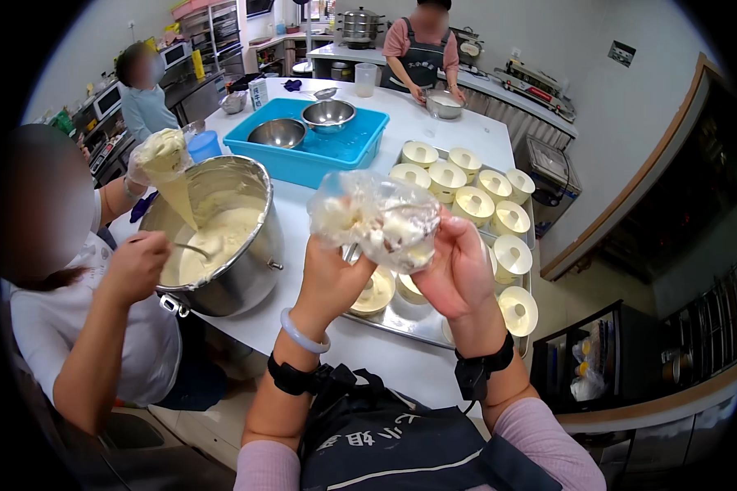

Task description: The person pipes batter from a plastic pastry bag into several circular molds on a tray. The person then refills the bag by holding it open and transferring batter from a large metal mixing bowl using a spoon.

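A crumpled clear plastic bag [374, 215], smeared inside with pale cream or batter, is held up above the table. My left hand [331, 279] grips its left underside, the fingers mostly hidden behind it. My right hand [460, 267] holds its right side, with the thumb up and the palm turned toward me. Below the bag lies a metal tray [399, 328] with several round cake moulds with centre tubes, such as a pale mould [518, 310] at the right and a filled mould [374, 291] near my left hand. Part of the tray is hidden by my hands.
At left, a co-worker's hand [144, 261] holds a spoon in a steel pot [252, 276] of batter; their gloved hand [140, 166] holds a filled piping bag [172, 178]. A blue tub [310, 175] holds steel bowls. Across the table, another person [414, 55] grasps a bowl [445, 107].
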Tool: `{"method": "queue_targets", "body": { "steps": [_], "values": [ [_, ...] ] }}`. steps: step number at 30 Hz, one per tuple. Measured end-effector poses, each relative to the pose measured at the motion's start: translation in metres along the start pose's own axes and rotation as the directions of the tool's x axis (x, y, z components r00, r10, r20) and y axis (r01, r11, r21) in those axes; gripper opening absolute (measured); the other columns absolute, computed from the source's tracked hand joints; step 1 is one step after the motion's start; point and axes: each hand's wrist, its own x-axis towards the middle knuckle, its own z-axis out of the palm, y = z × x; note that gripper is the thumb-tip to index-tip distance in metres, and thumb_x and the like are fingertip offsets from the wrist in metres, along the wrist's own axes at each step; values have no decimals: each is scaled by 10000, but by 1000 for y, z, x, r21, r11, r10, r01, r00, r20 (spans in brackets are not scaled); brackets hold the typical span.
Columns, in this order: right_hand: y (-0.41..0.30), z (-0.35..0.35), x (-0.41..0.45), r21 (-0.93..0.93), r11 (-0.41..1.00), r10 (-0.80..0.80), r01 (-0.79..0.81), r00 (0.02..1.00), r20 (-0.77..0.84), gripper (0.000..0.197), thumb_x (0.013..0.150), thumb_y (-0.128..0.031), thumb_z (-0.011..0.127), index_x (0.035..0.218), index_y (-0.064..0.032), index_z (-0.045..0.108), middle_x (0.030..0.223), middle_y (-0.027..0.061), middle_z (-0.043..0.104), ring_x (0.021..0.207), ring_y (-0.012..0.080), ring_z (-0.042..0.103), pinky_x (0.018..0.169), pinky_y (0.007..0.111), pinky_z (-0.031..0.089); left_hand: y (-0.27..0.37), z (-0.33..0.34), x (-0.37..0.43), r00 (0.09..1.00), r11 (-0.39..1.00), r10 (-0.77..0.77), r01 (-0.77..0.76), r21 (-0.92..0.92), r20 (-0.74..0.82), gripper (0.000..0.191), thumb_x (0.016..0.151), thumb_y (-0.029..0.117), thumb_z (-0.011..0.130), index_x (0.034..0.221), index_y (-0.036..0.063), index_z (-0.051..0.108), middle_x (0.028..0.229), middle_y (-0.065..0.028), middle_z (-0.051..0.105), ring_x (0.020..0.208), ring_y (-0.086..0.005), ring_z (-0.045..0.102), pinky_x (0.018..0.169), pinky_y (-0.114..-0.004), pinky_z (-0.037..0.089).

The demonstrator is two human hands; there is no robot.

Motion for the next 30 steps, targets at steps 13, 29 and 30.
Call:
{"method": "queue_targets", "body": {
  "steps": [13,29,30],
  "values": [
    [16,14,37,-25,994,111,-108,977,183,350,833,-172,318,1098,33,418,1099,160,507,1021,242,505,923,368,379,40,-80,-15,846,718,-519,353,-600,-123,468,902,351,345,1072,-48,522,892,-56,528,805,-128,457,739,-262,394],
    [57,20,39,-228,966,149,-119,982,119,243,842,-133,345,997,16,458,978,106,537,913,170,527,842,294,408,54,-121,-45,798,679,-567,311,-665,-206,180,856,107,508,974,-22,552,833,-98,603,712,-148,596,627,-235,500],
    [56,18,39,-217,969,150,-118,979,135,244,844,-132,346,1006,12,456,987,105,537,921,171,527,846,293,407,48,-124,-46,823,615,-539,240,-751,-178,192,872,105,471,1011,-17,525,928,-127,597,781,-187,608,682,-269,518]
  ]
}}
